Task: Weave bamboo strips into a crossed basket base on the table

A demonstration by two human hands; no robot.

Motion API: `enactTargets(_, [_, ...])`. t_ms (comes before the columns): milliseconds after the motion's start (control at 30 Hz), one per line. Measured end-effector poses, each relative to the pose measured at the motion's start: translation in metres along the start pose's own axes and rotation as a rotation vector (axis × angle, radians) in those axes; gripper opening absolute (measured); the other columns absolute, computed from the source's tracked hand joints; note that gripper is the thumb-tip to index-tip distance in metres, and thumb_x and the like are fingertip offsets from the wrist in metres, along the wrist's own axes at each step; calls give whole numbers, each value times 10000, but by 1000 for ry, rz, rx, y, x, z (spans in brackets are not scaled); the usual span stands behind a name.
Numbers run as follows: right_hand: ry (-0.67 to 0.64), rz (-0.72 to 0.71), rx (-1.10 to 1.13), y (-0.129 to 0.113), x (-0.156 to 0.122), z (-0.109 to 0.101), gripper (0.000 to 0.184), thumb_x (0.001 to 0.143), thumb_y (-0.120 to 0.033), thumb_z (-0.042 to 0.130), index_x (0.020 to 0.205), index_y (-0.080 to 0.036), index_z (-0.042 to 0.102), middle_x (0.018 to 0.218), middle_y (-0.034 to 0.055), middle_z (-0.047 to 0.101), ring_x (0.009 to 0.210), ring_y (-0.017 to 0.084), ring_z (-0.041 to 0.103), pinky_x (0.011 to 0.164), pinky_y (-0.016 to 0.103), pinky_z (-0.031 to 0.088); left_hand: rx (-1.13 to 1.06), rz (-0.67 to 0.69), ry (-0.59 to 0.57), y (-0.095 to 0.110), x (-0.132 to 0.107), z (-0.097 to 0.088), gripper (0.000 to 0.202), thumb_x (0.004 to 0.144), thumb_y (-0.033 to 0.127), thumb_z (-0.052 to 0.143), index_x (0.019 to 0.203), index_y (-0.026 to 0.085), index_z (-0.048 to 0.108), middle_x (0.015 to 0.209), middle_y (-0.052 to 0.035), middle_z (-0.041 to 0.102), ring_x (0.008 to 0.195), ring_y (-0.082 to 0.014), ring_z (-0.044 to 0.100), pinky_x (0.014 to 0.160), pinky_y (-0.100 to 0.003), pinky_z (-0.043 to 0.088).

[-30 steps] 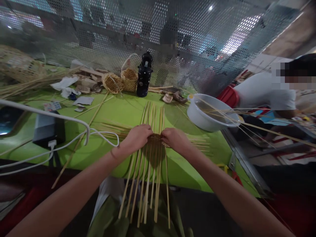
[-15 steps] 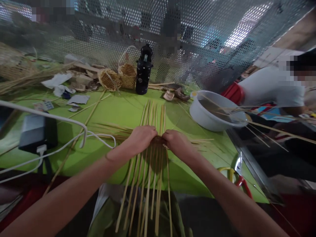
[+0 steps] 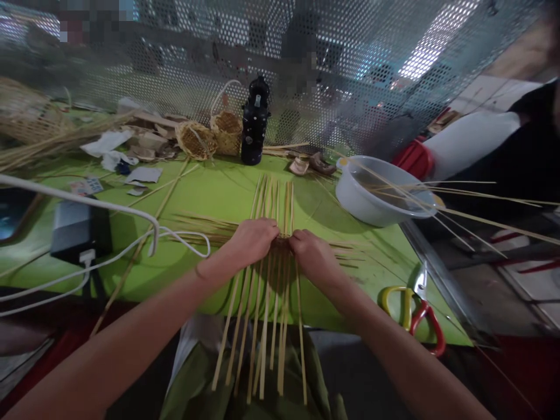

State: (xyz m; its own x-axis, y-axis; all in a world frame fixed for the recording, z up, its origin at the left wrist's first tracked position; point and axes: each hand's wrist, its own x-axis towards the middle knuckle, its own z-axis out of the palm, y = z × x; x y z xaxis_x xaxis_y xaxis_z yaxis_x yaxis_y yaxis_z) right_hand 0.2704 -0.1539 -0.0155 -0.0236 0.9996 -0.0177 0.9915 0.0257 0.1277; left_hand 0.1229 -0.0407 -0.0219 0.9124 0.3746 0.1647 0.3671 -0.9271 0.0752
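Last second: small change. Left hand [image 3: 254, 239] has crept a bit to the right over the long strips [image 3: 263, 361]; right hand [image 3: 312, 251] about where it was, so the gap between them is slightly narrower. The crossing has hardly moved on the counter [image 3: 219, 192]. I read it as a fine grip adjustment at the same spot, not a new work area. Also, scissors [image 3: 420, 289] now show almost in full, less covered by the right forearm [image 3: 385, 332].

Fingers: both sets curled and bunched, none spread. Left look to be pinching the cross strips [image 3: 214, 224] at the crossing, right likewise from the other side. Tips tucked away; can't tell which strip each has.

Strips: crossing is on the counter in front of the person. Long set runs beyond the hands and back over the near edge above the lap; cross set sticks out past both hands.
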Motion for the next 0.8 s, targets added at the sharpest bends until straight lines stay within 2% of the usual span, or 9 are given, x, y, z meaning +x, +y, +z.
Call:
enactTargets(100, [28,2,18,3,-1,2,211,953,-64,506,956,-125,708,965,119,677,924,230,613,718,307,429,-24,-32,-12,-3,0,-1,202,895,117,507,895,168,703,944,-74,702,934,-229,658,741,-316,488])
enactTargets(233, [38,19,131,10,2,-1,215,970,-115,517,932,-139,727,938,95,688,848,197,621,730,292,424,-174,-57,-79,-19,-3,-5,210,918,202,556,1024,197,737,1039,-54,729,979,-214,667,830,-310,500])
enactTargets(367, [84,-3,300,9,13,-2,208,973,-147,526,1001,-154,732,978,82,709,895,181,629,786,270,430,-208,-47,-49,-31,-10,-5,270,846,98,563,1039,173,735,1067,-69,722,1039,-215,651,911,-311,487])
enactTargets(667, [106,41,291,-12,31,7,212,852,-64,554,983,-163,687,975,91,678,891,209,617,767,284,430,-189,-62,-5,-27,-9,4,256,798,43,524,934,165,704,1019,-95,689,1007,-239,642,903,-348,507])
enactTargets(800, [149,-2,415,-6,24,9,204,896,-92,555,1018,-163,702,997,86,693,935,203,634,821,286,467,-262,-82,50,-28,-20,4,256,872,91,534,1046,170,704,1096,-83,714,1069,-224,654,977,-347,510])
